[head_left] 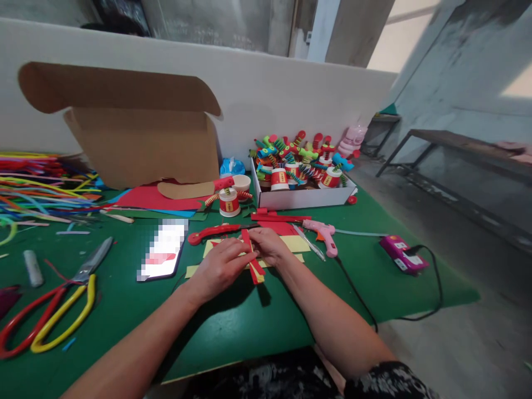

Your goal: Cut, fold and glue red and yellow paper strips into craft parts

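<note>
Red and yellow paper strips [256, 272] are pinched between my two hands, their lower ends fanning out toward me. My left hand [224, 265] is closed on them from the left. From the right, the fingers of my right hand [268, 244] grip the upper part of the same strips. Under and around the hands lie pale yellow paper pieces [296, 244]. Behind them is a red sheet of paper [277, 228]. Left of the strips rests a red-handled tool [214, 233], its far end partly hidden by paper. A pink glue gun [323, 233] lies right of my right hand, beside a pen-like silver tool [310, 244].
A white box [305, 199] of paper-cup figures stands behind, near one single cup figure [229, 204]. Large scissors [62, 305], a phone [164, 249] and colourful pipe-cleaner-like strips [41, 183] lie left. A corded purple box [402, 255] sits right.
</note>
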Tool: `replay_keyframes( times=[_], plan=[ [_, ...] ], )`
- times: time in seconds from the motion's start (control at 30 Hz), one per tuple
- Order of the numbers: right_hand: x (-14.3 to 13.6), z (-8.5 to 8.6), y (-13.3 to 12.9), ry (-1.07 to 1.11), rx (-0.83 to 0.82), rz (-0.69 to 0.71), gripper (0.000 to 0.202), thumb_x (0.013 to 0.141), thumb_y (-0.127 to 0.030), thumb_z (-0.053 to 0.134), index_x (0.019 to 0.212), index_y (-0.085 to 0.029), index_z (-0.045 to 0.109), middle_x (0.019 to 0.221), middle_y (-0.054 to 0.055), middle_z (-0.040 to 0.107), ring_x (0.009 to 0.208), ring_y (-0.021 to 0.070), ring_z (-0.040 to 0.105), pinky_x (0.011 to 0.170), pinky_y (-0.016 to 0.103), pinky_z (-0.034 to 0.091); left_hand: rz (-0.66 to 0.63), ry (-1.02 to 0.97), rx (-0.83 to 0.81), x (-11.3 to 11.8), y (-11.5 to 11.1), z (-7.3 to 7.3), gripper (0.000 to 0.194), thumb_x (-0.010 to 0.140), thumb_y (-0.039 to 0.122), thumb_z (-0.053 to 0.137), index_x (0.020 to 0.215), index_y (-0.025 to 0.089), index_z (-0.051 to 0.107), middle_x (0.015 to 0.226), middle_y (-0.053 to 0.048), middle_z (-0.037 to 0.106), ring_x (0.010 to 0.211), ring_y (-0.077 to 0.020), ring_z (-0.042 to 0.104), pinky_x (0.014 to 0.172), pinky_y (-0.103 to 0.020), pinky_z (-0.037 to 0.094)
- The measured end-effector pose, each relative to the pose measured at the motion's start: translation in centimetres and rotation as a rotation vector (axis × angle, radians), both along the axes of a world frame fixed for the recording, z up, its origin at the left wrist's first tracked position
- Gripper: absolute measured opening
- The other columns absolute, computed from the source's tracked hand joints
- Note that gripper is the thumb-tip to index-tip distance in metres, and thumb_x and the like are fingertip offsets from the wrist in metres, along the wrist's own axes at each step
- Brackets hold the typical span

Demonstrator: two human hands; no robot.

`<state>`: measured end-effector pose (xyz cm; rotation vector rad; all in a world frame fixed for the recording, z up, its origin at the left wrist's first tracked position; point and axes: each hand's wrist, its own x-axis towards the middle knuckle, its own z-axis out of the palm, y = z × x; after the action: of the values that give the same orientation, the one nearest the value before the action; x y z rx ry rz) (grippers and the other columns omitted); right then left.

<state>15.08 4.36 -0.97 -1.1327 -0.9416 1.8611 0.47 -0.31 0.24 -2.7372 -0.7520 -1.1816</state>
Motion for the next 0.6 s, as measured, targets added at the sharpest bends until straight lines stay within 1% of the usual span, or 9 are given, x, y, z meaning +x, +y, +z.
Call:
replay_keyframes(
  times=[0.07, 0.1, 0.2, 0.27, 0.33, 0.37, 0.43, 0.5, 0.6],
  plan=[
    [0.2, 0.1, 0.0, -0.065, 0.002, 0.034, 0.018, 0.068, -0.018, 0.058, 0.052, -0.015, 0.049, 0.04, -0.005, 0.049, 0.035, 0.004, 0.04, 0.038, 0.016, 0.03, 0.025, -0.194, -0.195, -0.1, -0.1, 0.3, 0.02, 0.085, 0.015, 0.049, 0.095, 0.019, 0.066, 0.088, -0.007, 0.065, 0.081, -0.0155, 0.058, 0.072, -0.029, 0.047],
    [0.3, 0.2, 0.1, -0.105, 0.006, 0.068, 0.017, 0.069, -0.018, 0.058, 0.054, -0.015, 0.051, 0.043, -0.004, 0.052, 0.037, 0.0046, 0.042, 0.039, 0.016, 0.033, 0.066, -0.304, -0.313, -0.2, 0.0, 0.5, 0.017, 0.084, 0.018, 0.051, 0.091, 0.019, 0.068, 0.087, -0.007, 0.065, 0.081, -0.0156, 0.058, 0.071, -0.028, 0.047],
    [0.9, 0.5, 0.4, -0.212, 0.052, 0.157, 0.008, 0.071, -0.021, 0.059, 0.067, -0.015, 0.057, 0.06, 0.0, 0.062, 0.046, 0.0066, 0.05, 0.044, 0.018, 0.039, 0.246, -0.702, -0.69, -0.6, 0.4, 0.6, 0.016, 0.077, 0.03, 0.062, 0.081, 0.017, 0.07, 0.078, -0.005, 0.065, 0.073, -0.0154, 0.058, 0.063, -0.025, 0.046],
    [1.2, 0.8, 0.6, -0.239, 0.182, 0.09, 0.011, 0.071, -0.025, 0.062, 0.078, -0.017, 0.06, 0.072, 0.0, 0.063, 0.057, 0.0077, 0.055, 0.053, 0.02, 0.043, 0.298, -0.924, -0.928, -0.9, 0.8, 0.5, 0.023, 0.071, 0.036, 0.068, 0.08, 0.016, 0.07, 0.069, -0.003, 0.063, 0.063, -0.0131, 0.055, 0.056, -0.023, 0.043],
    [1.1, 1.1, 0.5, -0.219, 0.368, 0.029, 0.019, 0.072, -0.03, 0.064, 0.087, -0.018, 0.059, 0.082, 0.001, 0.062, 0.071, 0.0092, 0.057, 0.066, 0.022, 0.046, 0.294, -1.011, -1.113, -1.2, 1.2, 0.3, 0.028, 0.066, 0.04, 0.071, 0.079, 0.015, 0.07, 0.062, 0.0, 0.06, 0.056, -0.0108, 0.051, 0.051, -0.021, 0.04],
    [0.9, 1.2, 0.3, -0.189, 0.446, 0.052, 0.022, 0.073, -0.033, 0.064, 0.089, -0.018, 0.059, 0.086, 0.001, 0.062, 0.077, 0.0101, 0.057, 0.071, 0.023, 0.045, 0.285, -1.007, -1.171, -1.2, 1.3, 0.3, 0.029, 0.064, 0.04, 0.072, 0.078, 0.015, 0.071, 0.061, 0.0, 0.06, 0.056, -0.0107, 0.051, 0.051, -0.021, 0.039],
    [0.5, 1.6, -0.4, -0.12, 0.511, 0.209, 0.029, 0.073, -0.04, 0.064, 0.092, -0.018, 0.058, 0.087, 0.002, 0.061, 0.082, 0.012, 0.057, 0.076, 0.025, 0.044, 0.26, -0.972, -1.207, -1.2, 1.4, 0.5, 0.03, 0.061, 0.04, 0.074, 0.078, 0.016, 0.072, 0.068, -0.002, 0.063, 0.063, -0.0129, 0.055, 0.056, -0.022, 0.042],
    [0.1, 1.9, -1.3, -0.102, 0.501, 0.36, 0.035, 0.072, -0.044, 0.065, 0.094, -0.018, 0.056, 0.084, 0.001, 0.061, 0.077, 0.0125, 0.057, 0.072, 0.026, 0.044, 0.231, -0.935, -1.188, -1.1, 1.2, 0.7, 0.03, 0.06, 0.04, 0.074, 0.079, 0.017, 0.073, 0.078, -0.004, 0.066, 0.075, -0.0165, 0.058, 0.065, -0.025, 0.046],
    [-0.4, 2.0, -2.1, -0.124, 0.48, 0.423, 0.035, 0.078, -0.048, 0.058, 0.095, -0.018, 0.054, 0.075, 0.0, 0.058, 0.068, 0.0115, 0.056, 0.063, 0.024, 0.044, 0.222, -0.896, -1.15, -1.0, 1.0, 1.0, 0.025, 0.062, 0.039, 0.073, 0.073, 0.016, 0.073, 0.08, -0.005, 0.065, 0.077, -0.0171, 0.058, 0.069, -0.027, 0.046]
  ],
)
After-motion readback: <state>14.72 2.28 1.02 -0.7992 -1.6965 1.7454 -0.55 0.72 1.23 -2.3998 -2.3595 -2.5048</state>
